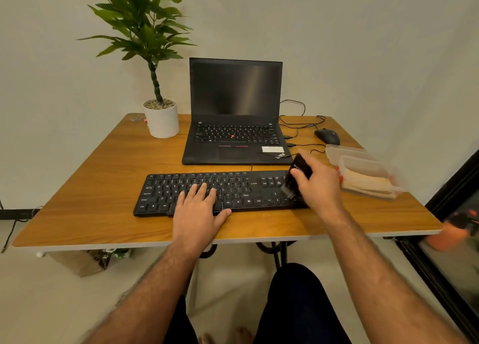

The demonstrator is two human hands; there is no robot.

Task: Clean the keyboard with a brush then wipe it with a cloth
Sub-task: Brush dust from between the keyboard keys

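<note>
Far left on the table [108,188] stands the potted plant [161,120], well clear of the work — no risk there. The keyboard [207,188] lies across the middle, just in front of the open laptop [234,136]. Left hand [199,208] lies flat and released on the keys near the spacebar, gripping nothing, pinning the board down. If that palm lifts or slides, the keyboard could skid under the brush strokes toward the laptop; it also covers a patch of keys that'd get missed unless the hand shifts later.

Right hand [317,185] is clenched around the black brush [298,177], bristles down on the keys at the right end, numpad area. Brush is blurred, so exact contact w/ the keys is hard to tell. Pushing too hard or at a steep angle could pop a keycap or just drive dust into the gaps instead of out.

Right of that, just beside the hand, sit 2 clear plastic containers [363,170], one w/ what looks like the folded cloth [368,183] inside — a wide stroke or the elbow could knock them toward the table's right edge. The mouse [327,135] and loose cables [300,125] behind could snag too
</note>
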